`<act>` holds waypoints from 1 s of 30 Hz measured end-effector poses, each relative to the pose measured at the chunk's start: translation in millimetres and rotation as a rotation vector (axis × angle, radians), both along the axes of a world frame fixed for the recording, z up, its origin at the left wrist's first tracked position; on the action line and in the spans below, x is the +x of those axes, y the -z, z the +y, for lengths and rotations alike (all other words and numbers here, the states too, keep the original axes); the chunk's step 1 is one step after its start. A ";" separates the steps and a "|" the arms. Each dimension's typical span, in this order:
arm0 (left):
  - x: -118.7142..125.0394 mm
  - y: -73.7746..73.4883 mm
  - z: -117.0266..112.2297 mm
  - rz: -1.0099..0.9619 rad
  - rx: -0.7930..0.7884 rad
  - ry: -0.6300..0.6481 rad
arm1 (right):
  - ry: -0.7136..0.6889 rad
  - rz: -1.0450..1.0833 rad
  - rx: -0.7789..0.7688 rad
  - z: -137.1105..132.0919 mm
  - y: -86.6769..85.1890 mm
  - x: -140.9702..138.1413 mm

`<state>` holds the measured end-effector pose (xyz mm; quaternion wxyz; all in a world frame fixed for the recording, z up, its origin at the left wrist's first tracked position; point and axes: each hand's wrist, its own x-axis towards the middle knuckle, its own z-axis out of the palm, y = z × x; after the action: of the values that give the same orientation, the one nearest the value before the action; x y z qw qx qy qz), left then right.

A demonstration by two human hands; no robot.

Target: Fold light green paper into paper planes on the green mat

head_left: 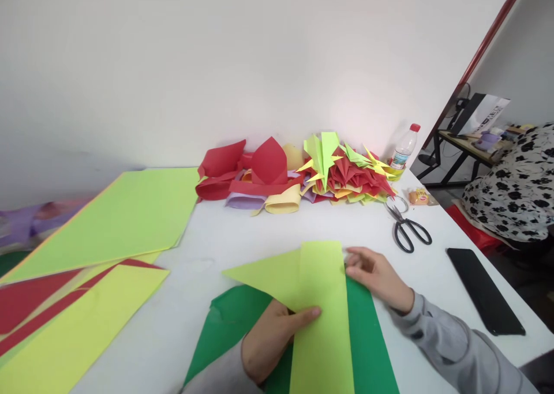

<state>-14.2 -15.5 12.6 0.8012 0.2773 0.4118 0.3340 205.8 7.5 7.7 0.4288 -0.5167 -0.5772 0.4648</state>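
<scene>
A folded sheet of yellow-green paper (322, 325) is in front of me, with a pointed flap reaching out to the left and a straight strip running down. My left hand (272, 330) grips it from the left, thumb on top and the other fingers hidden underneath. Beside the strip's upper right edge is my right hand (372, 273), loosely curled with thumb and forefinger apart; whether its fingertips touch the paper is hard to make out. Green paper (367, 342) lies beneath the folded sheet and shows on both sides.
Yellow-green and red sheets (130, 209) are stacked at left. Along the wall sit red paper shapes (268, 163) and a pile of folded paper pieces (346, 169). Farther right are a bottle (404, 146), a small packet (418, 196), scissors (407, 229) and a black phone (485, 290). Someone in patterned clothing (515, 180) is beyond.
</scene>
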 end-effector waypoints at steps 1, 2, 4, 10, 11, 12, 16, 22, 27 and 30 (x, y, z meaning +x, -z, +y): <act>0.7 -1.0 -0.4 -0.005 0.013 -0.005 | -0.072 0.157 -0.094 -4.0 0.8 -9.0; 1.2 -1.9 -0.6 -0.012 0.013 -0.015 | -0.099 0.239 -0.155 -6.4 1.6 -14.4; 0.9 -3.1 -0.3 -0.016 -0.015 -0.041 | -0.060 0.299 -0.173 -6.2 1.7 -13.4; -1.9 -1.5 2.0 0.022 -0.064 -0.042 | 0.412 0.565 -0.064 18.4 -7.4 42.3; -1.9 -0.8 2.0 0.027 -0.067 -0.036 | 0.441 0.583 -0.059 22.2 -7.9 50.2; -1.7 -0.2 2.1 0.033 -0.068 -0.031 | 0.465 0.601 -0.059 25.2 -7.8 55.8; -0.9 0.0 1.7 0.041 -0.072 -0.023 | 0.491 0.651 -0.081 29.1 -2.7 59.1; -1.5 -5.4 -4.8 -0.085 -0.315 0.182 | 0.472 0.678 -0.100 26.9 2.0 55.7; -3.7 -2.9 -15.6 -0.110 -0.429 0.485 | 0.470 0.678 -0.118 27.9 0.2 63.9; -3.0 -3.3 -18.0 -0.040 -0.260 0.435 | 0.432 0.707 -0.212 26.0 -7.7 63.8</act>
<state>-17.2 -33.5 15.9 0.8912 0.2473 0.3659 0.1034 269.6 33.5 15.4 0.6322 -0.4760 -0.2221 0.5696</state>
